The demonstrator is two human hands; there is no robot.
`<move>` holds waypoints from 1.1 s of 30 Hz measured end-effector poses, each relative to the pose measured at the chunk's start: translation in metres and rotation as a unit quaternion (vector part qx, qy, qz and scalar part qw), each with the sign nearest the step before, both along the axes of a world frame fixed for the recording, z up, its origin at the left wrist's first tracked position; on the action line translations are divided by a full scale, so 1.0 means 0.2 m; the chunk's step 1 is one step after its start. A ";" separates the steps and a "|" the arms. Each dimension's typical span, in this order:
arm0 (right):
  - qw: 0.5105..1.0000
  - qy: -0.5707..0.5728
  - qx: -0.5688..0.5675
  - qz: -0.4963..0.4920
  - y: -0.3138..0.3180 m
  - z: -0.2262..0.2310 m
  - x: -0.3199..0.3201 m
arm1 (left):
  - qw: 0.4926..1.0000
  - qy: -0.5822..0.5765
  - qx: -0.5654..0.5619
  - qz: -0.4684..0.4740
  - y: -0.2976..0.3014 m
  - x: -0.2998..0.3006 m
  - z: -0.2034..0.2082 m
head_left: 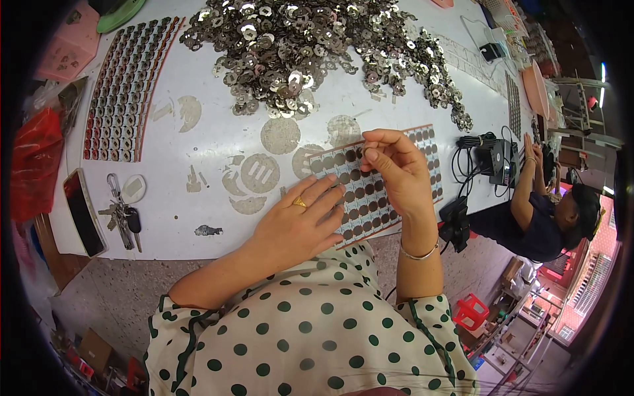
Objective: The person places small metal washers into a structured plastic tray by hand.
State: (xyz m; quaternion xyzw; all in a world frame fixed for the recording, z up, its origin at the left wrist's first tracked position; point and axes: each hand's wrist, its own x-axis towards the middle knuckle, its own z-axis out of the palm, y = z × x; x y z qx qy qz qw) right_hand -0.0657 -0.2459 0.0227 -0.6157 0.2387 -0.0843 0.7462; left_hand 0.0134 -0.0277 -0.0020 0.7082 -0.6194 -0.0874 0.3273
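Note:
My left hand [297, 218], a ring on one finger, lies with its fingers spread on the left side of a flat panel [370, 211]. Rows of dark round spots cover this panel, with pale blue-white between them and a reddish-brown edge. Above its far part, my right hand [401, 175] pinches thumb and forefinger together. Whatever sits in that pinch is too small to make out. Beyond both hands spreads a large heap of shiny thin metal rings [284, 46]. A similar panel [122, 99], carrying ring-shaped pieces in rows, rests at the far left.
At left are a phone [84, 211], keys [124, 218], a red bag [38, 162] and a pink bin [69, 43]. Black adapters with cables [492, 158] lie right of the panel. Another person [538, 214] works at the table's right side. Grey worn patches [261, 173] mark the tabletop.

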 end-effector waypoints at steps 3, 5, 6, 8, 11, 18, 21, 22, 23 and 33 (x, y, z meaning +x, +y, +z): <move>0.998 0.041 -0.034 0.022 0.04 0.00 0.02 | 1.000 0.006 -0.009 -0.012 0.00 0.01 -0.01; 0.998 0.037 -0.020 0.041 0.05 -0.01 0.03 | 1.000 0.009 -0.012 -0.009 0.00 0.02 -0.02; 0.999 0.027 0.002 0.043 0.06 -0.01 0.03 | 1.000 0.008 -0.016 -0.009 0.00 0.02 -0.02; 0.998 0.021 0.025 0.049 0.07 -0.01 0.03 | 1.000 0.011 -0.022 -0.005 0.01 0.00 -0.02; 0.993 -0.005 0.111 0.032 0.07 -0.04 0.03 | 0.999 -0.009 -0.025 0.023 0.01 0.01 -0.01; 0.988 -0.020 0.150 -0.009 0.11 -0.04 0.04 | 0.998 -0.028 -0.007 0.059 0.02 -0.01 -0.01; 0.987 -0.013 0.158 -0.023 0.12 -0.04 0.05 | 0.997 -0.038 -0.012 0.067 0.01 -0.01 -0.02; 0.992 -0.005 0.126 -0.024 0.13 -0.05 0.05 | 0.996 -0.044 -0.014 0.072 0.01 -0.01 -0.02; 0.992 -0.005 0.126 -0.024 0.15 -0.04 0.06 | 0.996 -0.044 -0.014 0.073 0.02 -0.02 -0.03; 0.948 0.090 -0.294 0.086 0.20 0.03 0.09 | 0.995 -0.063 -0.015 0.074 0.02 -0.03 -0.04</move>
